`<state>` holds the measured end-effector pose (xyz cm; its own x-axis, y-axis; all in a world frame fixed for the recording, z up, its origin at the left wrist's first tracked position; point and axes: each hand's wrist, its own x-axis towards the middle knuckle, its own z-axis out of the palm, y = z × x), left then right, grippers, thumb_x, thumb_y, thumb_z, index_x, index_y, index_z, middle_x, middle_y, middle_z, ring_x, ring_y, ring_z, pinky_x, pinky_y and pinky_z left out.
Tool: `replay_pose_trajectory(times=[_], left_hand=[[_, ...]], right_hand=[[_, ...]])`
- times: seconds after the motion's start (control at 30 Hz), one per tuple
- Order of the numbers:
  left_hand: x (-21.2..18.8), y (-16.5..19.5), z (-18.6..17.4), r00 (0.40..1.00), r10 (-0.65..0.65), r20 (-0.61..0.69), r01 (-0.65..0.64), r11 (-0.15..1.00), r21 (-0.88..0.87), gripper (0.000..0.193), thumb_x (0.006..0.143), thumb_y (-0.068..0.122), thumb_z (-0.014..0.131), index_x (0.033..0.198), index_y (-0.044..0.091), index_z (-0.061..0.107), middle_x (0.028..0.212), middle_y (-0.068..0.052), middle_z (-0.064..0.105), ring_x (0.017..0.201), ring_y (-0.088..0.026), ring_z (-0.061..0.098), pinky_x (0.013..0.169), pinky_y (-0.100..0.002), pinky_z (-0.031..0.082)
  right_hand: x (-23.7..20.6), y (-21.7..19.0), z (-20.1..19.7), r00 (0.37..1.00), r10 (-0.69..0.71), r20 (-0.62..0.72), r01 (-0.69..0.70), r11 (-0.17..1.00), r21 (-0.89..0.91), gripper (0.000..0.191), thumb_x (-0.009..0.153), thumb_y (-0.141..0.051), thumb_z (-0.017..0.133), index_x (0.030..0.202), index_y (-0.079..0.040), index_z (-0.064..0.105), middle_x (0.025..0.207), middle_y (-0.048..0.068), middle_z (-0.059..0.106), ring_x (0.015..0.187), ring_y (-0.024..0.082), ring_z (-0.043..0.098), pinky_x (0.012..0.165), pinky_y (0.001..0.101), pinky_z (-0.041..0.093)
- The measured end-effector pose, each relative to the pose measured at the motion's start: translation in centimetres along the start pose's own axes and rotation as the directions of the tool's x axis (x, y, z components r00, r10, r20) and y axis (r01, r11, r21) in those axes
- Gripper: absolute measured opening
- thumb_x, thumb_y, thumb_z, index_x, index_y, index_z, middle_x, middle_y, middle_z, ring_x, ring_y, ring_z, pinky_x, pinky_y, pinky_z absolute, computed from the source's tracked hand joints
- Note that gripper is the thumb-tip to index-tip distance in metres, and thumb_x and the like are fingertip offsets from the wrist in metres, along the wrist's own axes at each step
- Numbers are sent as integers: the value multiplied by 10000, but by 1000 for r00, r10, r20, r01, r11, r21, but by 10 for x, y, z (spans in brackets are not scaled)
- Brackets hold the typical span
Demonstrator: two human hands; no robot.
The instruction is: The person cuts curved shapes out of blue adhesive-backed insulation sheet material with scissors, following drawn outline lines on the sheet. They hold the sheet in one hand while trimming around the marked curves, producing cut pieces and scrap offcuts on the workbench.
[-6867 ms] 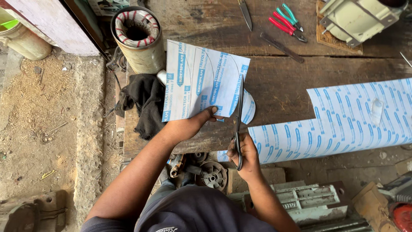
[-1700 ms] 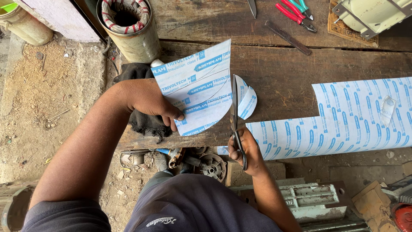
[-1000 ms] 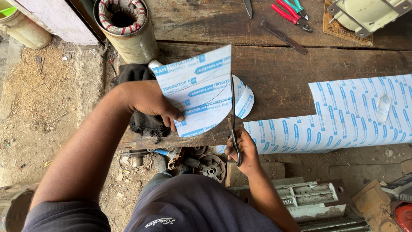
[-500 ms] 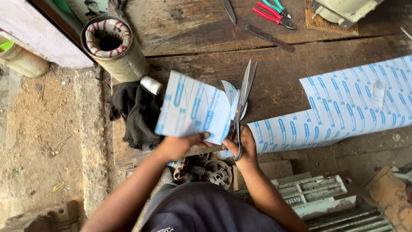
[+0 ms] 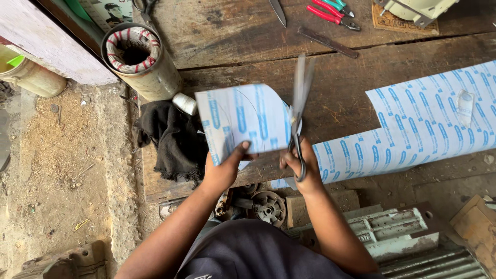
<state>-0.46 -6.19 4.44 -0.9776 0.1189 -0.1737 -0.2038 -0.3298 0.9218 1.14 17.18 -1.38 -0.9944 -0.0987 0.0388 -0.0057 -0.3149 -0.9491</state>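
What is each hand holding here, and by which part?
The left hand pinches the blue-and-white sheet at its near edge; the right hand holds the scissors by the handle loops.

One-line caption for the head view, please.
Left hand holds a blue-printed white sheet while right hand works scissors over a wooden bench.

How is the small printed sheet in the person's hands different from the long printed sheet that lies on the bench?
The small sheet is held up off the bench by the left hand, while the long sheet lies flat on the wooden bench. The small sheet is short with one rounded edge; the long sheet is a wide strip with a stepped edge. The scissors in the right hand meet the small sheet only. Both are white with blue printed marks.
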Motion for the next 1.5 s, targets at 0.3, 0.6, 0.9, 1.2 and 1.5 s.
replay_pose_trajectory(times=[0.3,0.6,0.9,1.2,1.5], left_hand=[[16,36,-2,986,130,-101,-128,991,31,334,993,110,649,1253,-75,548,1067,-183,737,949,-277,783,794,-373,667],[30,37,-9,959,214,-189,-202,976,79,351,996,105,661,1272,-89,563,1102,-186,733,937,-266,770,772,-364,664],[27,24,7,975,214,-64,-196,958,210,300,1007,102,649,1247,-70,596,1075,-180,746,948,-246,772,780,-348,661],[26,33,10,984,166,-71,-139,949,282,259,988,124,661,1160,-69,654,970,-174,776,874,-223,797,746,-331,661],[25,37,11,988,136,-69,-108,946,307,256,977,141,669,1138,-57,666,940,-168,780,844,-211,802,723,-324,664]], right_hand=[[-62,2,22,947,144,288,-123,989,-87,759,926,-652,636,1356,-56,445,1093,133,656,1073,256,685,970,422,574],[-49,-2,18,957,163,239,-143,985,-97,726,961,-623,668,1295,-5,484,1183,211,692,1129,299,704,1004,458,570],[-38,-1,42,948,173,269,-160,985,-68,764,893,-599,756,1328,-53,445,1281,206,670,1166,268,691,1048,434,561],[-30,-5,45,958,112,263,-81,989,-125,768,914,-596,753,1338,-33,449,1270,235,640,1200,280,675,1059,447,561],[-29,-2,42,962,128,240,-90,982,-165,827,898,-629,742,1369,-28,424,1280,242,642,1136,276,693,1006,447,567]])
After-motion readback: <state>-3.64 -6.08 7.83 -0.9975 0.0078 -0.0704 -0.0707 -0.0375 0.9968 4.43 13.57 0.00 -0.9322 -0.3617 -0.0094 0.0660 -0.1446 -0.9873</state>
